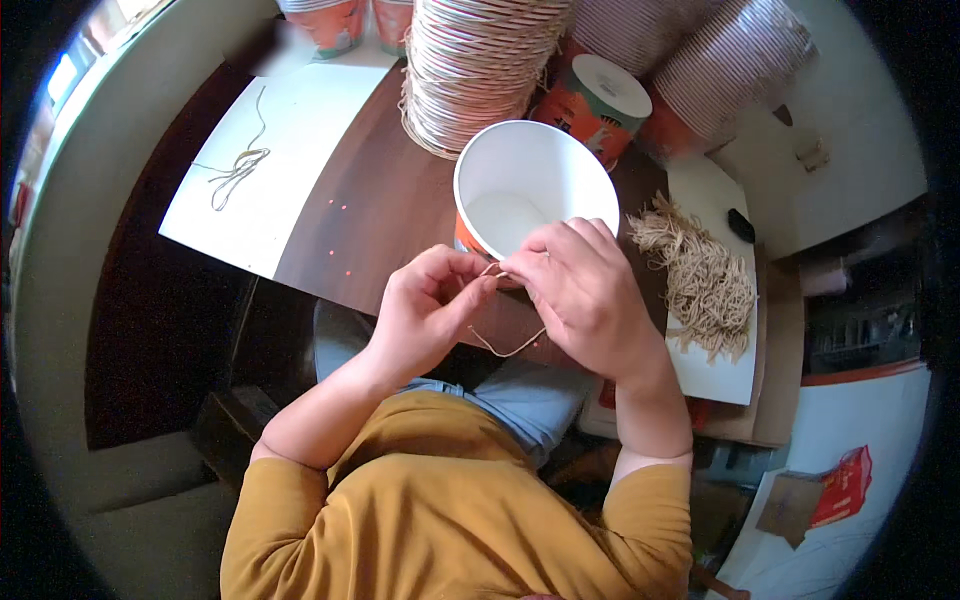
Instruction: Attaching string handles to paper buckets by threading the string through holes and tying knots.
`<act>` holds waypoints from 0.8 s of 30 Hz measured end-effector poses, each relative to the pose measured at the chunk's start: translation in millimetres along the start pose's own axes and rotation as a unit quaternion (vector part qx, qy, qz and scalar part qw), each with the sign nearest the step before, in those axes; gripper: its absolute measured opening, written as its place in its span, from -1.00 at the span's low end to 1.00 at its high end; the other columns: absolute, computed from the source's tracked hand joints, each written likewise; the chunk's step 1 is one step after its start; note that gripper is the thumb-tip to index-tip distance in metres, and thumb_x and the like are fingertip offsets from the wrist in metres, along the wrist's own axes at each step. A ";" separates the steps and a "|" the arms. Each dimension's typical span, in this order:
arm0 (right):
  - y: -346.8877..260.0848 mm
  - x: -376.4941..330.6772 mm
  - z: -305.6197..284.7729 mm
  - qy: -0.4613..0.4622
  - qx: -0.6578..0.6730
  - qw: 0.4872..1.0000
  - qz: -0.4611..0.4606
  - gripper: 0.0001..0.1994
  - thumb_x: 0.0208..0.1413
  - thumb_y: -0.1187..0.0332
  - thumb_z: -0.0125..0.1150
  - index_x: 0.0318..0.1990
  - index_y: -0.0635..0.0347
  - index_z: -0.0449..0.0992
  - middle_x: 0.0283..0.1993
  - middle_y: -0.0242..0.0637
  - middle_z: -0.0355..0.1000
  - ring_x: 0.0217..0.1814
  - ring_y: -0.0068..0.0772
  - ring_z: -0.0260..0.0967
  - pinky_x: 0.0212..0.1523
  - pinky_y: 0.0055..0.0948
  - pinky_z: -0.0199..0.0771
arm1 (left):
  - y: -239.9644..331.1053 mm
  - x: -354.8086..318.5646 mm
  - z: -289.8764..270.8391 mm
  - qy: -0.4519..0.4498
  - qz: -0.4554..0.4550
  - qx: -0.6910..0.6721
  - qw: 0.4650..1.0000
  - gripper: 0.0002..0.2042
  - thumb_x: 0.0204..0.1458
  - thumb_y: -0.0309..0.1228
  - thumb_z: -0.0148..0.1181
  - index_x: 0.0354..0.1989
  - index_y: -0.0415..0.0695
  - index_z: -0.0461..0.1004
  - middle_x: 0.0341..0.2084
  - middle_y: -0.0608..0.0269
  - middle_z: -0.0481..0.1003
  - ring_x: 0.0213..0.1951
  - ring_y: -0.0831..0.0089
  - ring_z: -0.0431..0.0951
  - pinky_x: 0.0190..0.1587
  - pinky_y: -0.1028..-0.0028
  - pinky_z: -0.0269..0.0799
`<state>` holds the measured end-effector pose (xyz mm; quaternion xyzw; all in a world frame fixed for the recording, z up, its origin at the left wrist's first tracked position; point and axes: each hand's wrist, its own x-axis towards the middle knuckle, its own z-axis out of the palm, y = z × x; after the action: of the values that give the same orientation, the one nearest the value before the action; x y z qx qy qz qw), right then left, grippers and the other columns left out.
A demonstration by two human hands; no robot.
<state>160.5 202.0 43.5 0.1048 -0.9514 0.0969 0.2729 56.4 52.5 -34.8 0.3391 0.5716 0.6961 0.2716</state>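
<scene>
A paper bucket (535,160), white inside and orange outside, stands with its mouth up on the brown table in front of me. At its near rim, my left hand (430,300) pinches a thin tan string (508,354) between thumb and forefinger. My right hand (585,285) pinches the same string just beside it, its fingers partly over the bucket's rim. Below the hands the string hangs in a loose loop. Whether it passes through the bucket's wall is hidden by my fingers.
Behind the bucket rises a tall stack of nested buckets (475,75) with strings round it. Further stacks (735,65) and an upside-down bucket (612,85) stand at the back right. A heap of cut strings (705,290) lies at right, loose strings (240,170) on a white board at left.
</scene>
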 end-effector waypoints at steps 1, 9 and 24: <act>2.6 6.3 -0.6 -0.006 -0.001 1.000 -0.012 -0.79 -0.18 0.56 0.27 -0.31 0.19 0.50 -0.34 -0.30 0.36 -0.31 -0.23 0.32 -0.29 -0.30 0.30 | 0.1 0.0 0.9 0.048 0.111 0.184 0.975 -0.88 -0.02 -0.57 0.25 -0.29 -0.23 0.51 -0.43 0.28 0.49 -0.51 0.65 0.43 -0.53 0.62 0.29; 16.1 35.1 10.5 -0.095 0.121 0.987 -0.051 -0.81 -0.15 0.56 0.26 -0.29 0.22 0.53 -0.37 -0.24 0.36 -0.31 -0.19 0.37 -0.25 -0.29 0.36 | 3.3 0.8 -6.3 0.145 0.284 0.241 0.916 -0.84 -0.12 -0.65 0.22 -0.32 -0.22 0.52 -0.49 0.22 0.44 -0.62 0.59 0.41 -0.57 0.60 0.31; 26.9 47.4 30.4 -0.033 0.293 0.955 0.003 -0.85 -0.06 0.63 0.26 -0.29 0.29 0.56 -0.37 -0.30 0.45 -0.38 -0.50 0.39 -0.35 -0.53 0.39 | -0.6 19.7 -28.2 0.174 0.406 0.289 0.850 -0.81 -0.19 -0.65 0.31 -0.36 -0.19 0.53 -0.44 0.16 0.54 -0.43 0.33 0.57 -0.38 0.46 0.51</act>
<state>99.2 213.5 40.4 0.1802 -0.8900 0.3692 0.1978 22.1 50.5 -35.4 0.4773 0.5962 0.5956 -0.2489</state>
